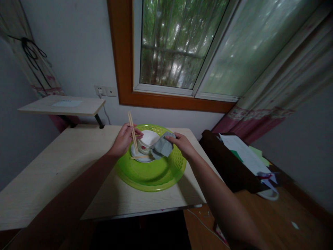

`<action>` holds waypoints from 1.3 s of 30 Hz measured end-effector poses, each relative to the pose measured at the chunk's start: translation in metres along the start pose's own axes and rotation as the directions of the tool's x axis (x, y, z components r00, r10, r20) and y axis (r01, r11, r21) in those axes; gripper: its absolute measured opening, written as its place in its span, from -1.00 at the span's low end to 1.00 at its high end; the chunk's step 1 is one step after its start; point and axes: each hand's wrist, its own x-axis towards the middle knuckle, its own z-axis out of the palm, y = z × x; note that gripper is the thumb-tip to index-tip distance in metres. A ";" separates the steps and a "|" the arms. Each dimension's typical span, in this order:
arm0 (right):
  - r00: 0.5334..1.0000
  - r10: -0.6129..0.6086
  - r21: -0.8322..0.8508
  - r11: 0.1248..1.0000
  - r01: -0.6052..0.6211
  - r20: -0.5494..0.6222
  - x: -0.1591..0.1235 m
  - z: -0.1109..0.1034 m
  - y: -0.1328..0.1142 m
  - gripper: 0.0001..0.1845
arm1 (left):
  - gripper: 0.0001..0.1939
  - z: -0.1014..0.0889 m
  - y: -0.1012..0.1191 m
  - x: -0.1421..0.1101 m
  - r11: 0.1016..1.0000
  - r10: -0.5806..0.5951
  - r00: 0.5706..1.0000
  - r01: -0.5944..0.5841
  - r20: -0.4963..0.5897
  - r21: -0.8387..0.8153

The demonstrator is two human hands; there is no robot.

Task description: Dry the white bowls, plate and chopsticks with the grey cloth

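Observation:
My left hand [126, 137] is closed round a pair of wooden chopsticks [133, 133], held upright with their lower ends over a plate. In my right hand [180, 142] a grey cloth [163, 146] is pinched between thumb and fingers and hangs down. Between the hands stand white bowls [150, 138], apparently stacked, on a white plate [133, 151]. More chopsticks [141, 157] lie across the plate's near side, their right ends hidden by the cloth. Under all of this is a round green plastic basket [152, 177] with a perforated wall.
The basket rests on a light wooden table [101, 187]. A small raised shelf [62, 104] stands at the table's back left. Behind is a window [179, 52] with an orange-brown frame. To the right, a dark brown box-like piece [221, 163] holds papers [244, 152].

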 end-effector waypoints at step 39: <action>0.942 -0.313 -0.162 0.943 0.292 -0.122 0.013 -0.001 0.014 -0.58 | -0.75 0.008 0.010 0.020 0.798 -0.134 0.949 -0.067 0.284 0.599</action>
